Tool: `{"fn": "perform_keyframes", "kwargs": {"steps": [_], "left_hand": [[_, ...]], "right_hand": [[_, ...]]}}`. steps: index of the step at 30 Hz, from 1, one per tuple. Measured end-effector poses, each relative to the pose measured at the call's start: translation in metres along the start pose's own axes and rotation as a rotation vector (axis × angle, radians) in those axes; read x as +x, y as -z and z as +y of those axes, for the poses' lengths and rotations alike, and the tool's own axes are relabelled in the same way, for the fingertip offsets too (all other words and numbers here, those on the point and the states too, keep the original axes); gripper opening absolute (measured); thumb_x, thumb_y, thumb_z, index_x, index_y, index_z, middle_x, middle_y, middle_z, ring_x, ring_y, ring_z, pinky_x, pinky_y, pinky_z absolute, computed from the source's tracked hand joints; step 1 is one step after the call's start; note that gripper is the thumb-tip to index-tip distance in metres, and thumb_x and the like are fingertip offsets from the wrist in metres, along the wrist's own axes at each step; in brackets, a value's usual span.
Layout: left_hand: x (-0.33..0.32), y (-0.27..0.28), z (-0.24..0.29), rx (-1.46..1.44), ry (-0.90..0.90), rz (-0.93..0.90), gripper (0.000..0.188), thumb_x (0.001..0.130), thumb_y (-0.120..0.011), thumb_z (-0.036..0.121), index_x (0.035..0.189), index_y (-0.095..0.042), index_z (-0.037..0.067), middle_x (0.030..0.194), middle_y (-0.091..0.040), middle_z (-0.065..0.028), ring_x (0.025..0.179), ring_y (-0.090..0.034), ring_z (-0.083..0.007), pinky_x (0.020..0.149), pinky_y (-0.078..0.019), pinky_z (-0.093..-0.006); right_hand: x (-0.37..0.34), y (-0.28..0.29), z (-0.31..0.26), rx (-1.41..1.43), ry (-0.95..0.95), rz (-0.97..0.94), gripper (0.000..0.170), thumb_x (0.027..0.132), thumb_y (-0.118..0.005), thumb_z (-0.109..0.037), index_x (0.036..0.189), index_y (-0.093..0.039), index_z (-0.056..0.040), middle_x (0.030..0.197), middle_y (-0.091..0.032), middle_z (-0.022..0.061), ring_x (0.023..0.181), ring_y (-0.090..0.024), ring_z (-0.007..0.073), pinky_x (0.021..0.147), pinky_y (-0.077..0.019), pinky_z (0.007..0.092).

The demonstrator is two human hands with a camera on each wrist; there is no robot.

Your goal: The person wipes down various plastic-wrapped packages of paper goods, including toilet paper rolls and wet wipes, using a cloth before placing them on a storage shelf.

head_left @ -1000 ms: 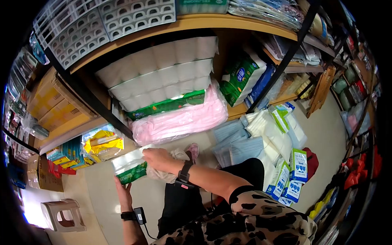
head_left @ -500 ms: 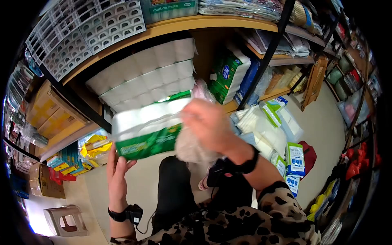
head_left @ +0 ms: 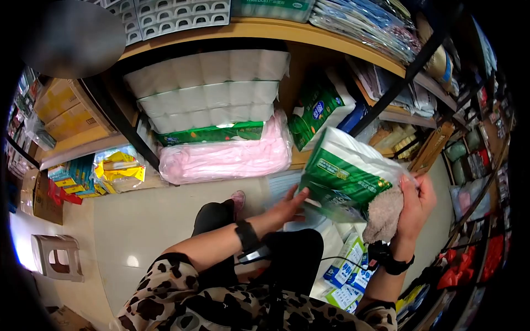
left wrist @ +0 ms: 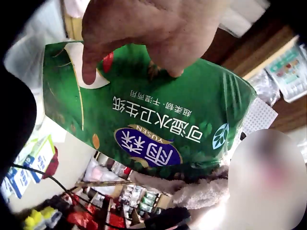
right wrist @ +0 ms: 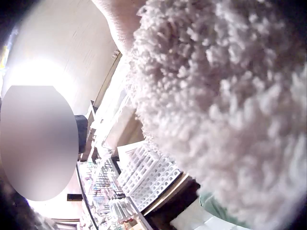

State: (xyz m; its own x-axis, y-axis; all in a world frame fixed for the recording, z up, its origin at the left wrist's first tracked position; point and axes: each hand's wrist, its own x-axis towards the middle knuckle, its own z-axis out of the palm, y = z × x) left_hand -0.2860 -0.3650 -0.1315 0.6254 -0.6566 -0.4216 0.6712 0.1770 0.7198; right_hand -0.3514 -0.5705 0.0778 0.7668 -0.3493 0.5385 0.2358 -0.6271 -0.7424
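A green-and-white plastic-wrapped pack of toilet paper (head_left: 345, 174) is held up tilted before the shelf. My left hand (head_left: 282, 212) touches its lower left side. In the left wrist view its fingers rest on the green printed face (left wrist: 158, 103), one finger extended. My right hand (head_left: 415, 212) is at the pack's right end, gripping a fluffy greyish-pink cloth (head_left: 385, 214) that hangs against the wrapper. That same cloth (right wrist: 216, 96) fills much of the right wrist view and hides most of the right fingers.
White roll packs (head_left: 207, 91) stack on the low shelf above a pink bagged bundle (head_left: 232, 157). Another green pack (head_left: 320, 110) stands to their right. Blue-and-white packets (head_left: 345, 270) lie on the floor near the knees. A stool (head_left: 58, 256) stands at left.
The toilet paper pack has swung from the left over to the right and tilted, its green face now toward me. Both hands have moved right with it; the cloth stays in my right hand.
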Motion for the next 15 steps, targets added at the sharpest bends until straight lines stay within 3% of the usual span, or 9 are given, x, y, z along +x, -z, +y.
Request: {"fn": "perform_keyframes", "kwargs": {"steps": [1,4,5,8,13,15], "left_hand": [[0.011,-0.005,-0.002,-0.028,0.023,-0.011,0.105,0.082,-0.054,0.067,0.150,0.006,0.012,0.148,-0.027,-0.0167,0.127,-0.038,-0.0415,0.097,-0.0444,-0.0433],[0.041,-0.009,-0.013,-0.097,0.032,-0.051,0.105,0.081,-0.053,0.070,0.150,0.006,0.016,0.146,-0.025,-0.0211,0.130,-0.034,-0.0381,0.101,-0.0403,-0.0444],[0.055,-0.010,-0.023,-0.155,0.051,-0.022,0.104,0.082,-0.052,0.070,0.150,0.008,0.018,0.148,-0.022,-0.0172,0.132,-0.031,-0.0382,0.103,-0.0367,-0.0462],[0.084,-0.008,-0.026,-0.159,0.042,-0.225,0.103,0.082,-0.051,0.070,0.149,0.010,0.021,0.150,-0.018,-0.0136,0.133,-0.030,-0.0367,0.105,-0.0332,-0.0480],[0.132,-0.006,0.003,-0.254,-0.178,0.020,0.098,0.088,-0.051,0.061,0.149,0.014,0.021,0.152,-0.017,-0.0110,0.137,-0.023,-0.0333,0.104,-0.0317,-0.0511],[0.151,-0.003,0.017,-0.280,-0.326,0.095,0.098,0.090,-0.055,0.052,0.148,0.012,0.011,0.149,-0.024,-0.0163,0.134,-0.029,-0.0305,0.105,-0.0324,-0.0427]], "right_hand": [[0.003,0.001,0.008,-0.036,0.001,0.001,0.017,0.085,-0.061,-0.005,0.073,-0.050,-0.0009,0.078,-0.056,0.0013,0.072,-0.045,0.0080,0.066,-0.0367,0.0221],[0.017,-0.001,0.020,0.006,-0.082,0.066,0.019,0.085,-0.061,-0.005,0.072,-0.048,-0.0021,0.077,-0.054,-0.0002,0.072,-0.043,0.0068,0.066,-0.0357,0.0207],[0.024,-0.003,0.018,-0.033,-0.101,0.087,0.022,0.086,-0.061,-0.005,0.070,-0.046,-0.0037,0.075,-0.051,-0.0014,0.070,-0.042,0.0059,0.065,-0.0350,0.0199],[0.051,0.002,0.035,0.086,-0.070,0.121,0.024,0.087,-0.060,-0.006,0.069,-0.045,-0.0049,0.073,-0.049,-0.0022,0.068,-0.041,0.0052,0.064,-0.0347,0.0199],[0.074,-0.017,0.042,0.226,-0.153,0.187,0.027,0.091,-0.059,-0.009,0.070,-0.041,-0.0086,0.070,-0.048,-0.0031,0.063,-0.041,0.0042,0.058,-0.0349,0.0186],[0.079,-0.031,0.052,0.265,-0.174,0.223,0.027,0.091,-0.059,-0.009,0.071,-0.041,-0.0096,0.069,-0.049,-0.0026,0.061,-0.042,0.0043,0.056,-0.0358,0.0184]]}}
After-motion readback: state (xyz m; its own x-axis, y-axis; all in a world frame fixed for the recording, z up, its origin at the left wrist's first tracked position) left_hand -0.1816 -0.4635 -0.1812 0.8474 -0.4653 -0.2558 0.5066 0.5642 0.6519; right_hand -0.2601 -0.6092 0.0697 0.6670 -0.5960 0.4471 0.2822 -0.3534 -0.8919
